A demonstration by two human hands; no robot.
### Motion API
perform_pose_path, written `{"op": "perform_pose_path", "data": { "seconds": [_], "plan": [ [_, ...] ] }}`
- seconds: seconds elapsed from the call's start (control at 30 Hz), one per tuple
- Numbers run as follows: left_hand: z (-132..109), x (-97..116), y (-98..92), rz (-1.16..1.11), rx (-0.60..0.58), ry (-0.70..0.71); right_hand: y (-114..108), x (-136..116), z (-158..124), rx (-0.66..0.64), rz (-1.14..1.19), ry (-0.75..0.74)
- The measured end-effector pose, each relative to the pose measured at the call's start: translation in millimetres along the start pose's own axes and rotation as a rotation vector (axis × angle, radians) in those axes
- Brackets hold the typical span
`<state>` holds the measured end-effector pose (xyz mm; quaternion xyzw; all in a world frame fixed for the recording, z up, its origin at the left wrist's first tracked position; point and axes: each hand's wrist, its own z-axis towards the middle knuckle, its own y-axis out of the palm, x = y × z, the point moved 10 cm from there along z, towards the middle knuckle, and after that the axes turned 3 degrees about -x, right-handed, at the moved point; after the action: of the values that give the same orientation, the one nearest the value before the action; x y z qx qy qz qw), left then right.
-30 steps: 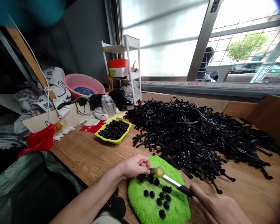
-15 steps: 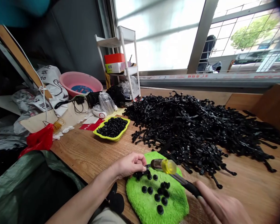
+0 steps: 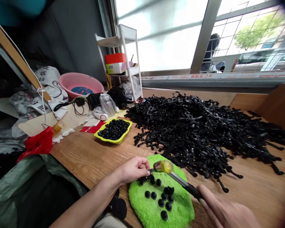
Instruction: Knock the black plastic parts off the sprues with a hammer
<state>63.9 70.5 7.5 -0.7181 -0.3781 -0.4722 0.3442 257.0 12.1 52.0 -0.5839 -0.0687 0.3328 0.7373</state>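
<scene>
the wood-topped desk runs out of view at the right, much of it buried under a heap of black plastic strips. taking the cloth as the dial's centre, the heap spreads from twelve to two o'clock, too tangled to part one strip from another. the fluffy green cloth has its lower edge cut off. at eleven o'clock sits a yellow plastic tray, its floor hidden by small black parts. the right hand, at three o'clock, forearm out of frame, has its grip wrapped round the handle of a two-faced hammer; the yellow-and-brown head is blurred, and i cannot tell whether it touches anything. at ten o'clock the left hand has its grip narrowed to a pinch on a slim black piece over the cloth's edge, partly covered by fingers. round black caps sit on the cloth, some overlapping.
</scene>
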Motion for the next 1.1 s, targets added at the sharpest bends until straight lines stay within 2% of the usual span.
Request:
{"op": "perform_pose_path", "data": {
  "seconds": [0.1, 0.27, 0.4, 0.53, 0.63, 0.83, 1.1],
  "plan": [
    [-1, 1, 0.5, 0.019, 0.014, -0.013, -11, 0, 3, 0.118, -0.039, 0.057],
    [-6, 2, -3.1, 0.002, 0.048, -0.025, -24, 5, 5, 0.193, -0.093, 0.098],
    [-12, 0, -12.9, -0.136, 0.065, -0.037, -21, 14, 3, 0.143, -0.105, 0.044],
    [-12, 6, -13.8, -0.225, 0.028, -0.021, -10, 22, 2, 0.056, -0.155, 0.031],
    [-4, 7, -8.0, -0.253, 0.018, -0.033, -10, 22, 2, 0.062, -0.168, 0.037],
    [11, 5, 8.9, -0.300, 0.002, -0.036, -17, 14, -1, 0.145, -0.248, -0.063],
    [11, 7, 15.5, -0.240, 0.035, -0.074, -17, 22, -2, 0.110, -0.227, -0.067]
  ]
}}
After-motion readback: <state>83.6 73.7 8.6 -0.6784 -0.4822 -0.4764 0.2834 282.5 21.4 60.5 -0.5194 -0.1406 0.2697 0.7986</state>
